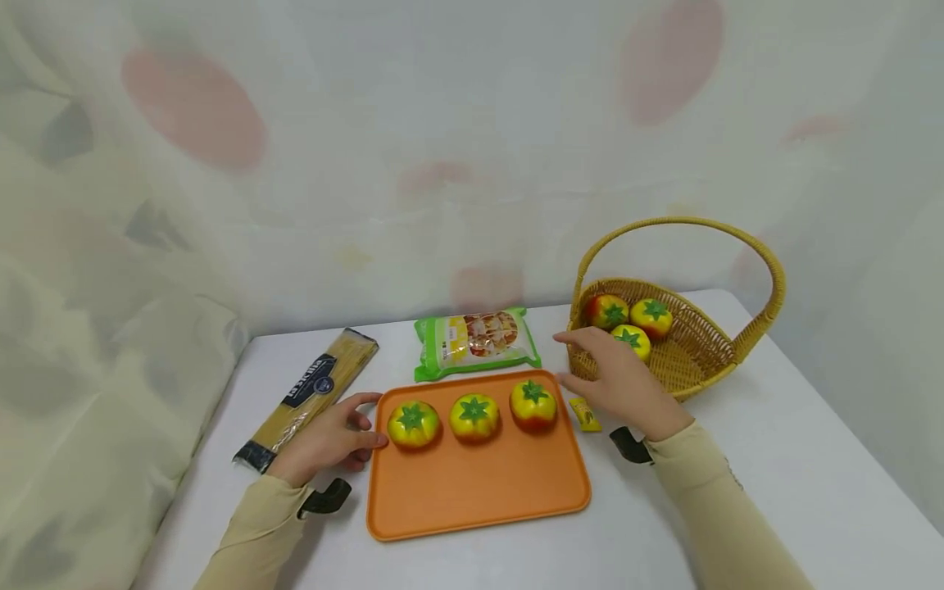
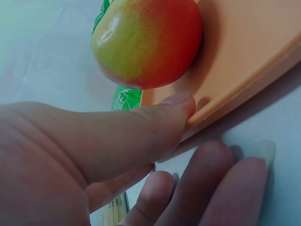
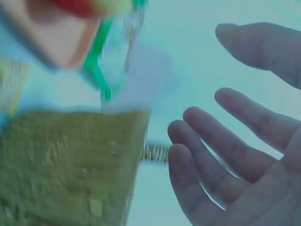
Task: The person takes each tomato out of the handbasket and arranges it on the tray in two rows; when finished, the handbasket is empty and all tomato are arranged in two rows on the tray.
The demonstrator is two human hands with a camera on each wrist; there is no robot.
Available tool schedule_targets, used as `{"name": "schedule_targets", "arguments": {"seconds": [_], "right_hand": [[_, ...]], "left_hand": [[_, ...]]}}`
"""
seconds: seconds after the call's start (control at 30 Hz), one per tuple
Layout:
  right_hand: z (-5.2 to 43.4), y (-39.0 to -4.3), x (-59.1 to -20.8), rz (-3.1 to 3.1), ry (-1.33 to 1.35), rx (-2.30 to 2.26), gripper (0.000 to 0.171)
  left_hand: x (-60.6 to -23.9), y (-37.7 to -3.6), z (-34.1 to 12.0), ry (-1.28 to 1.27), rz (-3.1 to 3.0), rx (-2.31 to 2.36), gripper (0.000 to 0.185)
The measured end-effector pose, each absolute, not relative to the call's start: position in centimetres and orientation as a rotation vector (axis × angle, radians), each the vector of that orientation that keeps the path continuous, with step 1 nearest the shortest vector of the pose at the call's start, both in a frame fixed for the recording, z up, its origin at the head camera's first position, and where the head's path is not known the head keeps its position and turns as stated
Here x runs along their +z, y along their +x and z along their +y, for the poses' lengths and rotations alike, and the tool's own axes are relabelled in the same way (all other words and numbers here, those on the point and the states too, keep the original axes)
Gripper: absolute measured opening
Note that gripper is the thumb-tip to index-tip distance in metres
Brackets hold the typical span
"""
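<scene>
An orange tray lies on the white table with three yellow-red toy tomatoes in a row near its far edge: left, middle, right. My left hand rests at the tray's left rim, thumb on the rim beside the left tomato, fingers relaxed on the table. My right hand hovers open between the tray and a wicker basket, fingers spread, holding nothing. Three more tomatoes lie in the basket.
A green food packet lies behind the tray. A long spaghetti pack lies at the left. A small yellow sachet sits just right of the tray. A patterned curtain hangs behind the table.
</scene>
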State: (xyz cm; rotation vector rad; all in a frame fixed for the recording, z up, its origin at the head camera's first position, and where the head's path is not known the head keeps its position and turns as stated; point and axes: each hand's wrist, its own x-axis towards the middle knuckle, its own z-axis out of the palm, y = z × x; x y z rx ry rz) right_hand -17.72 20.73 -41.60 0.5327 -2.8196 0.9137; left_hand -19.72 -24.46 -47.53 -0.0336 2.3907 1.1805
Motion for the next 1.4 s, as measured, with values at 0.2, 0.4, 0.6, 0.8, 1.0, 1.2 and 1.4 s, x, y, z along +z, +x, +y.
{"name": "schedule_targets", "arguments": {"seconds": [0.2, 0.4, 0.6, 0.8, 1.0, 1.2, 1.4], "right_hand": [[24.1, -18.5, -41.4, -2.783, 0.347, 0.918, 0.056], [26.2, -19.0, -42.1, -2.816, 0.184, 0.878, 0.059], [26.7, -19.4, -42.8, -2.877, 0.073, 0.895, 0.064], [26.9, -19.7, -43.1, -2.894, -0.013, 0.884, 0.066], [27.2, -19.8, -43.5, -2.934, -0.055, 0.851, 0.068], [27.1, -19.9, -43.5, -2.956, -0.062, 0.826, 0.068], [27.1, -19.8, -43.7, -2.951, -0.067, 0.809, 0.068]], "left_hand": [[-47.7, -19.8, -24.7, -0.028, 2.391, 1.176, 0.083], [-47.8, -20.0, -24.7, -0.037, 2.389, 1.164, 0.084], [-47.7, -19.9, -24.8, -0.061, 2.389, 1.151, 0.084], [-47.6, -20.0, -24.7, -0.037, 2.395, 1.150, 0.083], [-47.6, -20.0, -24.7, -0.031, 2.388, 1.144, 0.084], [-47.2, -20.2, -24.7, -0.022, 2.390, 1.141, 0.085], [-47.2, -20.0, -24.6, -0.039, 2.382, 1.142, 0.084]]}}
